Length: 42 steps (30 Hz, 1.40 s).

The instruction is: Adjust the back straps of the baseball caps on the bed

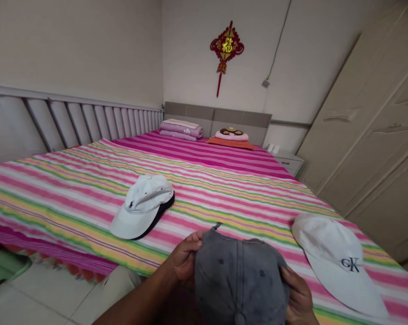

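Observation:
A dark grey baseball cap is held up at the near edge of the bed, between my two hands. My left hand grips its left side, thumb on the outside and fingers partly hidden behind. On its right side my right hand is closed around the fabric. A strap end sticks up from the cap's top left. Left of my hands, a white cap with a small dark logo lies on the bed, a dark cap edge showing under it. To the right lies another white cap with dark letters.
The bed carries a striped sheet. Folded purple bedding and a pillow rest near the headboard. A white radiator runs along the left; a wardrobe stands right. A green stool is at lower left.

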Tool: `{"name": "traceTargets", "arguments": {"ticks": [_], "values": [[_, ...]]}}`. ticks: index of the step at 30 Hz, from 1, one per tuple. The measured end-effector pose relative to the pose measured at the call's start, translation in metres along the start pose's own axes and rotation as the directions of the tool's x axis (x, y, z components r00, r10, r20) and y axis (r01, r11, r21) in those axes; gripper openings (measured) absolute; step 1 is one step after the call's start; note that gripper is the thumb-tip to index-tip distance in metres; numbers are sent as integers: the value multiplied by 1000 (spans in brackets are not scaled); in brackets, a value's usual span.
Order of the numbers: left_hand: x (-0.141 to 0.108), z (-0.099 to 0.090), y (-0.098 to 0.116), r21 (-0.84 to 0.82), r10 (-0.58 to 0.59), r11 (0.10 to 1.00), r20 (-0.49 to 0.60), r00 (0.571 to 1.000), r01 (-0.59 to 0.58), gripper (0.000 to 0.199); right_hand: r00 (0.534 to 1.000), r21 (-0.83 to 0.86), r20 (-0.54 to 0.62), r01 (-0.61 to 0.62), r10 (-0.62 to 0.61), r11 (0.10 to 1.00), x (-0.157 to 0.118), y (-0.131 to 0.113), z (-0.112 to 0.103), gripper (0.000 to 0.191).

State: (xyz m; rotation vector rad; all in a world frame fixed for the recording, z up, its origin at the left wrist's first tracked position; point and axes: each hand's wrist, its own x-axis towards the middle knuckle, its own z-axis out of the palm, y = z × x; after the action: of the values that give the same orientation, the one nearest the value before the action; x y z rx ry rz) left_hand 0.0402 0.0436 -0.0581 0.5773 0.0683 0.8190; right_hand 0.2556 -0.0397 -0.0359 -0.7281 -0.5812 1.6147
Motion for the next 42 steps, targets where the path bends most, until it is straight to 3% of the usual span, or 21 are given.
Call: {"name": "traceTargets", "arguments": {"ticks": [4, 8, 12, 21, 23, 26, 29, 31, 37, 42], "values": [[-1, 12, 4, 39, -35, 999, -18, 999, 36, 27, 999, 67, -50, 24, -21, 997, -4, 9, -2, 38], [-4, 22, 7, 74, -70, 994, -107, 992, 78, 29, 997, 96, -70, -23, 30, 995, -9, 14, -3, 26], [-6, 34, 14, 204, -46, 975, -200, 979, 88, 16, 998, 138, -35, 48, -44, 989, -16, 13, 2, 23], [-14, 75, 44, 423, -24, 893, -294, 956, 152, 22, 999, 222, 3, 47, -49, 974, -19, 13, 33, 14], [-13, 79, 44, 445, -12, 884, -285, 959, 143, 21, 993, 160, -7, 113, -114, 981, -15, 10, 38, 9], [-12, 80, 42, 459, -2, 881, -233, 973, 112, 17, 985, 14, -6, 172, -172, 985, -12, 2, 44, 28], [-11, 77, 40, 468, -45, 875, -173, 984, 122, 17, 978, -95, 2, 207, -207, 974, -12, -5, 47, 19], [-10, 75, 39, 458, -73, 878, -156, 985, 137, 18, 975, -129, 8, 223, -224, 966, -14, -10, 49, 22], [-4, 80, 37, 444, -128, 881, -108, 986, 163, 16, 984, -288, 66, 175, -163, 941, -12, -20, 66, 22], [0, 83, 33, 423, -170, 884, -107, 980, 200, 18, 983, -379, 142, 163, -117, 911, -4, -15, 80, 20]]}}
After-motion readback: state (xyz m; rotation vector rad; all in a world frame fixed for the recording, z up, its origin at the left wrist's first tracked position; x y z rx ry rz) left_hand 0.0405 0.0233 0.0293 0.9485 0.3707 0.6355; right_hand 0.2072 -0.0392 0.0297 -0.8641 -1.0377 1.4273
